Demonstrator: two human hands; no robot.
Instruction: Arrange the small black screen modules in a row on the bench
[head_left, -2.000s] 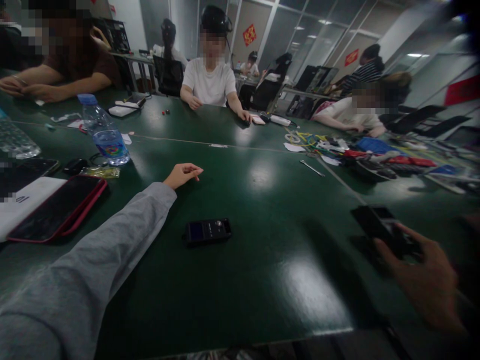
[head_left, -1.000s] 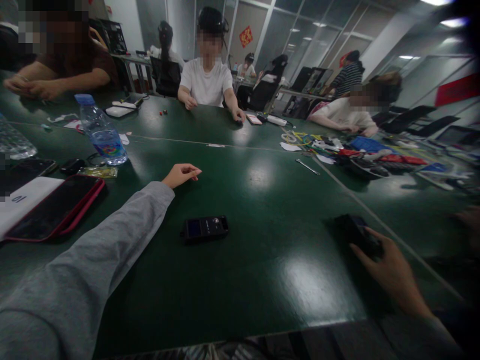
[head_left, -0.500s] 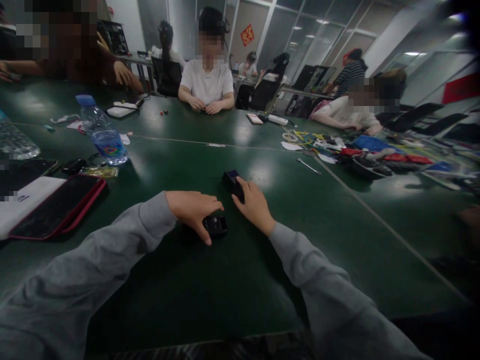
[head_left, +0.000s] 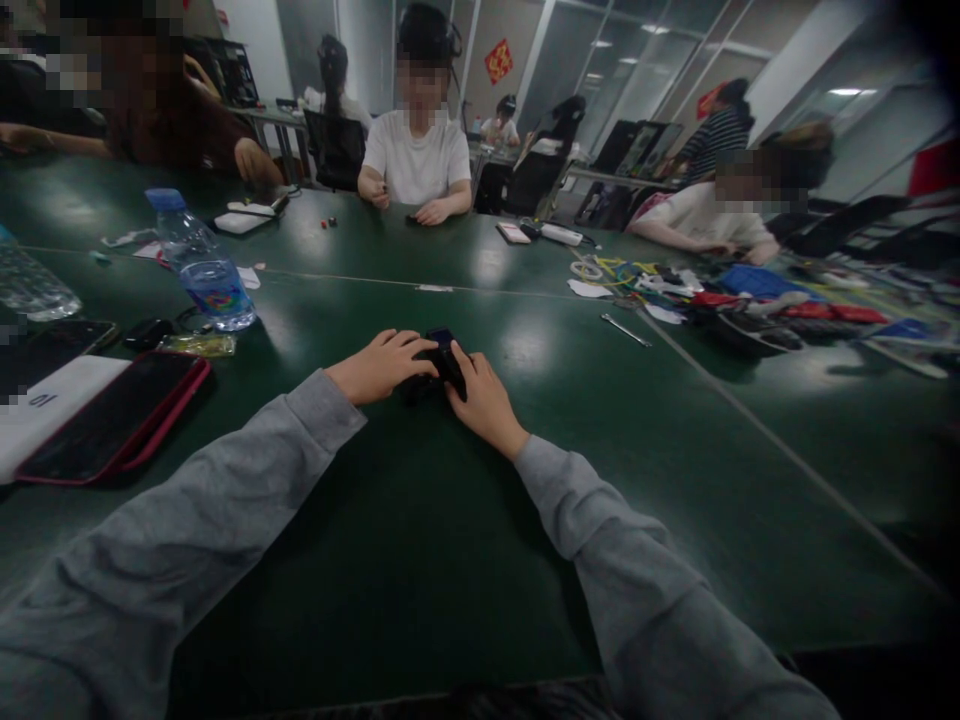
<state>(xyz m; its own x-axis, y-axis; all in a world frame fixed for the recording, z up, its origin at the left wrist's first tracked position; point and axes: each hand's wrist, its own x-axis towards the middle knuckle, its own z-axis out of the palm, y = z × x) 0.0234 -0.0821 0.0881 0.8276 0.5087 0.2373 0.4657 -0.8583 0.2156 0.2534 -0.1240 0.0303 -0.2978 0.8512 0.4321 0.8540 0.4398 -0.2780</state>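
Near the middle of the green table [head_left: 360,600], my right hand [head_left: 491,405] is closed around a black box-shaped device [head_left: 444,343] with a dark, screen-like top. My left hand [head_left: 386,366] curls its fingers over a smaller black case [head_left: 420,388], and its fingertips reach the left side of the device. The two black things are close together, but the fingers hide whether they touch. Most of the smaller case is covered by my left hand.
To the left are a water bottle [head_left: 214,280], a red-edged phone [head_left: 112,415] and a white box [head_left: 56,400]. A wrench [head_left: 626,330] and a pile of cables and tools [head_left: 750,300] lie to the right. A person in a white shirt [head_left: 416,160] sits opposite.
My left hand has moved forward with the smaller black case. My right hand has brought the box-shaped device slightly left, so the two hands are now close together.
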